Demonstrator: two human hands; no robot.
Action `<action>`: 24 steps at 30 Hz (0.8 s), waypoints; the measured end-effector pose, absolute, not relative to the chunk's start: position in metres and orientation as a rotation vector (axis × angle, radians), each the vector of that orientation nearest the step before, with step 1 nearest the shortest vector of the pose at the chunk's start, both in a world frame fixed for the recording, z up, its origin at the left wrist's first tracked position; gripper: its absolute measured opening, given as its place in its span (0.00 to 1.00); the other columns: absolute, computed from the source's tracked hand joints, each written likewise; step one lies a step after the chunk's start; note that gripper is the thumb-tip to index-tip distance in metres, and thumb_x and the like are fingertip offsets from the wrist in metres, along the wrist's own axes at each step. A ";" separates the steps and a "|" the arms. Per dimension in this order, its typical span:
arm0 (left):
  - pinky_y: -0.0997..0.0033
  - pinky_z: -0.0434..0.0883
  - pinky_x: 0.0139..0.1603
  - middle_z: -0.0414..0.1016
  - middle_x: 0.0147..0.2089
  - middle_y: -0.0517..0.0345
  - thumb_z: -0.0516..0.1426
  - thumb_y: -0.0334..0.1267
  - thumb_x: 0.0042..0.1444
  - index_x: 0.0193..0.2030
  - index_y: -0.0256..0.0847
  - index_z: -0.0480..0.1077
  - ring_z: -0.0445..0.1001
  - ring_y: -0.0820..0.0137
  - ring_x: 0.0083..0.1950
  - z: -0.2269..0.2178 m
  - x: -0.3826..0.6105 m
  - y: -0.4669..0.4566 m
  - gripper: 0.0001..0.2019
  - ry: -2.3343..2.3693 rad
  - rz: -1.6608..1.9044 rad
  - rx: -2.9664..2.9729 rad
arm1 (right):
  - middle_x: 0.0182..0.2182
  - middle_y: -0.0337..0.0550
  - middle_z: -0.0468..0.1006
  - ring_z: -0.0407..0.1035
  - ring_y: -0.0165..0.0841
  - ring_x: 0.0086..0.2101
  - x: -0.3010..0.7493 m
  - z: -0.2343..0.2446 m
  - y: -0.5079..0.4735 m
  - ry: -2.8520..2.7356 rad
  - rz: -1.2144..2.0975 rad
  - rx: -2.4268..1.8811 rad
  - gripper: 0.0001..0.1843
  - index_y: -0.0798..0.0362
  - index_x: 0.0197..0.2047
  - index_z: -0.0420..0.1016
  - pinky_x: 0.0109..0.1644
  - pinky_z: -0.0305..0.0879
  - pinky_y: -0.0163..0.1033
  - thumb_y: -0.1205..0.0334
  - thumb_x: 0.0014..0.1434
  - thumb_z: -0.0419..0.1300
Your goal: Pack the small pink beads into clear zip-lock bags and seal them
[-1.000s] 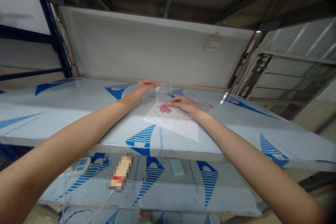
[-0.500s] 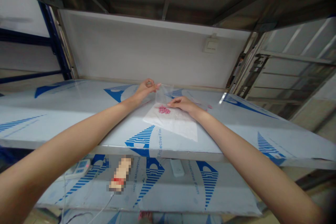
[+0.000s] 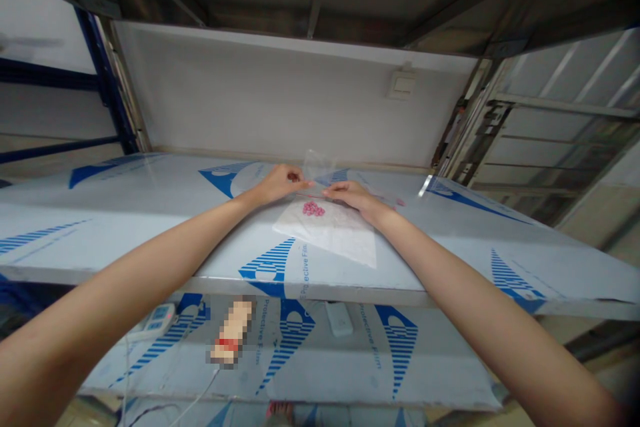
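Head view: my left hand (image 3: 281, 185) is curled, thumb and forefinger closed together at the clear, thin plastic film (image 3: 319, 163) that stands up between my hands. My right hand (image 3: 353, 197) has its fingertips drawn together at the film's lower right; whether they grip it or only press on it, I cannot tell. A thin pink strip (image 3: 316, 197) runs between my fingertips. Just on my side of it sits the small heap of round pink pieces (image 3: 313, 208), over the soft white sheet (image 3: 345, 240) on the film-covered, pale-blue table (image 3: 150, 190); whether clear film covers the heap too, I can't make out.

To handle this well, I judge, both pinches should be light and level along the strip, the film taut without tugging, since it looks flimsy enough to crease. My knuckles should clear the heap, as small pieces like these could roll.
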State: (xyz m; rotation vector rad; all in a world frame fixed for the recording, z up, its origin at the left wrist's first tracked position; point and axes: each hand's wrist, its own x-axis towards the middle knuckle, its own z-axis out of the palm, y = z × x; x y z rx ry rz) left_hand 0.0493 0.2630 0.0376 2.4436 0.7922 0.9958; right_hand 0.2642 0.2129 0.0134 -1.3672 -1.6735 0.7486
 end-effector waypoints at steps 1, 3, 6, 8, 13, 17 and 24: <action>0.68 0.66 0.42 0.76 0.30 0.56 0.59 0.51 0.51 0.26 0.39 0.74 0.72 0.67 0.35 0.036 0.048 0.265 0.16 0.794 0.948 2.436 | 0.36 0.49 0.80 0.70 0.39 0.38 0.264 0.014 0.212 -1.674 0.755 -1.366 0.07 0.51 0.31 0.78 0.41 0.62 0.43 0.57 0.54 0.63; 0.68 0.66 0.40 0.77 0.30 0.54 0.60 0.50 0.50 0.28 0.39 0.76 0.73 0.67 0.35 0.033 0.046 0.270 0.15 0.755 0.887 2.412 | 0.35 0.48 0.80 0.70 0.39 0.37 0.264 0.015 0.211 -1.684 0.768 -1.369 0.07 0.51 0.30 0.77 0.41 0.62 0.43 0.57 0.54 0.63; 0.69 0.65 0.37 0.77 0.30 0.55 0.60 0.50 0.49 0.29 0.39 0.77 0.72 0.68 0.33 0.030 0.045 0.275 0.15 0.701 0.822 2.395 | 0.35 0.48 0.80 0.69 0.37 0.36 0.264 0.015 0.211 -1.707 0.776 -1.370 0.06 0.51 0.30 0.77 0.40 0.61 0.42 0.59 0.53 0.63; 0.70 0.64 0.36 0.77 0.29 0.55 0.61 0.50 0.48 0.29 0.40 0.78 0.71 0.68 0.33 0.029 0.044 0.277 0.14 0.685 0.774 2.403 | 0.34 0.47 0.80 0.69 0.37 0.35 0.264 0.015 0.211 -1.714 0.770 -1.378 0.06 0.51 0.30 0.77 0.40 0.61 0.42 0.58 0.53 0.64; 0.71 0.63 0.34 0.77 0.28 0.56 0.63 0.49 0.46 0.30 0.38 0.78 0.70 0.70 0.32 0.029 0.042 0.283 0.14 0.694 0.700 2.424 | 0.33 0.46 0.80 0.69 0.36 0.35 0.266 0.013 0.216 -1.661 0.772 -1.330 0.11 0.54 0.33 0.78 0.43 0.62 0.41 0.55 0.50 0.66; 0.72 0.64 0.36 0.78 0.30 0.56 0.63 0.44 0.48 0.31 0.37 0.78 0.71 0.71 0.33 0.027 0.045 0.285 0.11 0.657 0.771 2.406 | 0.34 0.43 0.80 0.69 0.35 0.37 0.265 0.014 0.216 -1.667 0.765 -1.231 0.14 0.54 0.35 0.78 0.47 0.61 0.40 0.54 0.47 0.68; 0.71 0.66 0.39 0.80 0.34 0.53 0.62 0.44 0.52 0.33 0.36 0.79 0.73 0.70 0.35 0.030 0.050 0.273 0.11 0.603 0.791 2.345 | 0.35 0.45 0.81 0.71 0.36 0.37 0.265 0.014 0.218 -1.670 0.752 -1.251 0.10 0.51 0.33 0.79 0.45 0.65 0.42 0.56 0.48 0.69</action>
